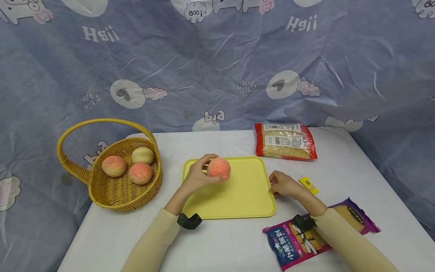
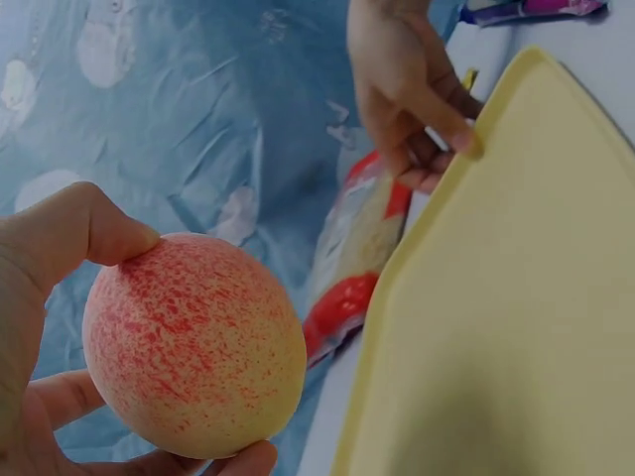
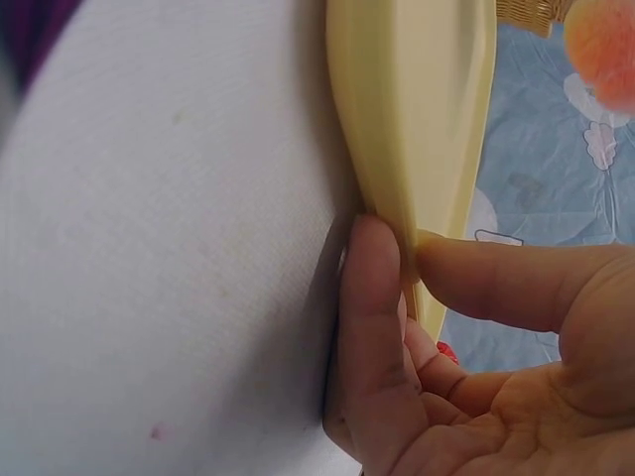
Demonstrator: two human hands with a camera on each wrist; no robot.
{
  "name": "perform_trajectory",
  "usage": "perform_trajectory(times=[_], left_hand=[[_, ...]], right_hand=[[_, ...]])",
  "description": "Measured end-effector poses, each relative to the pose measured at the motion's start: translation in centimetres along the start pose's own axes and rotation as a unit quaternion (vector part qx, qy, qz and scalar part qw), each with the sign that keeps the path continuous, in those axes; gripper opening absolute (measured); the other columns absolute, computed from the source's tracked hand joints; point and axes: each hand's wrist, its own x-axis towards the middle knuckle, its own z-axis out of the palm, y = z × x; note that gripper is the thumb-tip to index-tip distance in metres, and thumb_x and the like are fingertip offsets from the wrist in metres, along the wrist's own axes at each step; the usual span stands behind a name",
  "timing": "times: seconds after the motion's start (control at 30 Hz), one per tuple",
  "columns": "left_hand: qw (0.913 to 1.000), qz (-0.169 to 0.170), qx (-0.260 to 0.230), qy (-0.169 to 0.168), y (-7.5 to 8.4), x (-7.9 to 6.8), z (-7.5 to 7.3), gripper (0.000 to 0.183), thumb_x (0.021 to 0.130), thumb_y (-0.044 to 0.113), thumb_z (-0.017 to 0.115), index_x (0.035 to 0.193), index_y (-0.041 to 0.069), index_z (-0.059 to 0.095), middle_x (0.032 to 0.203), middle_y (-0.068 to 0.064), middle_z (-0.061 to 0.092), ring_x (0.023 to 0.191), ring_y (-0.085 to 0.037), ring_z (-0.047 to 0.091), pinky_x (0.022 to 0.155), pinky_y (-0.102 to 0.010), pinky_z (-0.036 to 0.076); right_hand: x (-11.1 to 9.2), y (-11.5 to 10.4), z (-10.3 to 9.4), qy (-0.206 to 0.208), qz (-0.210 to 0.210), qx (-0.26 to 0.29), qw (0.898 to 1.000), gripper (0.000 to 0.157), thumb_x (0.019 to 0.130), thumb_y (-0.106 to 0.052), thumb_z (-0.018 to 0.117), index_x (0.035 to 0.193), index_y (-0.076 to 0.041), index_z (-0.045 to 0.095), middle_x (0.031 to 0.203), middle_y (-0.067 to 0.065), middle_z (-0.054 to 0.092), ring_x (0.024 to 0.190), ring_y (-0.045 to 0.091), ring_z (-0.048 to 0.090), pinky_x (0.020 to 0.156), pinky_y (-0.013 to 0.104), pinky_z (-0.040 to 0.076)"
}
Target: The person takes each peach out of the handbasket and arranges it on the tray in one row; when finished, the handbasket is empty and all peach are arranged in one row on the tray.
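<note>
A pink-speckled peach (image 1: 219, 169) is held in my left hand (image 1: 200, 176), above the left half of the yellow tray (image 1: 244, 200). In the left wrist view the thumb lies on one side of the peach (image 2: 193, 342) and the fingers curl under the other. My right hand (image 1: 283, 184) pinches the tray's right rim. The right wrist view shows its thumb on the inner side of the tray edge (image 3: 382, 119) and the fingers on the outer side. Nothing lies on the visible part of the tray.
A wicker basket (image 1: 127, 206) with an arched handle stands at the left, holding two pinkish peaches (image 1: 141, 173) and a paler one (image 1: 142, 155). A red-ended grain bag (image 1: 285, 141) lies at the back right. A small yellow packet (image 1: 308, 185) and a pasta bag (image 1: 289, 243) lie near the right arm.
</note>
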Motion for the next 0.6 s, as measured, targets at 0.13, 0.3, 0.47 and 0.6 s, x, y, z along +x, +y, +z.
perform_trajectory(times=[0.13, 0.3, 0.47, 0.6], left_hand=[[0.9998, -0.014, -0.008, -0.012, 0.2, 1.1, 2.2, 0.063, 0.071, 0.018, 0.082, 0.130, 0.016, 0.059, 0.112, -0.014, 0.064, 0.097, -0.030, 0.062, 0.076, -0.034, 0.054], [0.9990, -0.032, -0.012, -0.030, 0.3, 2.2, 4.6, 0.063, 0.071, 0.021, 0.082, 0.131, 0.018, 0.059, 0.113, -0.014, 0.064, 0.097, -0.027, 0.061, 0.076, -0.033, 0.054], [0.9982, -0.037, -0.020, -0.043, 0.0, 3.1, 6.7, 0.063, 0.074, 0.022, 0.081, 0.132, 0.015, 0.058, 0.113, -0.014, 0.064, 0.098, -0.023, 0.060, 0.076, -0.031, 0.054], [0.9971, -0.047, -0.030, -0.052, 0.0, 3.4, 8.3, 0.061, 0.075, 0.023, 0.081, 0.131, 0.017, 0.059, 0.112, -0.012, 0.064, 0.097, -0.020, 0.058, 0.075, -0.030, 0.052]], right_hand=[[-0.1, -0.1, -0.1, -0.003, -0.002, 0.000, 1.000, 0.031, 0.087, 0.000, 0.065, 0.112, 0.005, 0.047, 0.090, 0.013, 0.047, 0.075, 0.021, 0.054, 0.064, 0.030, 0.055], [-0.1, -0.1, -0.1, -0.002, -0.007, 0.000, 1.000, 0.031, 0.086, 0.001, 0.066, 0.111, 0.005, 0.047, 0.088, 0.012, 0.046, 0.073, 0.021, 0.053, 0.062, 0.029, 0.055], [0.0, 0.2, -0.2, -0.005, -0.009, 0.003, 1.000, 0.031, 0.087, 0.001, 0.065, 0.110, 0.005, 0.047, 0.088, 0.012, 0.046, 0.072, 0.020, 0.052, 0.062, 0.028, 0.054], [0.1, 0.3, 0.0, -0.007, -0.006, 0.008, 1.000, 0.030, 0.087, 0.001, 0.065, 0.110, 0.004, 0.047, 0.088, 0.012, 0.047, 0.073, 0.020, 0.053, 0.062, 0.028, 0.054]])
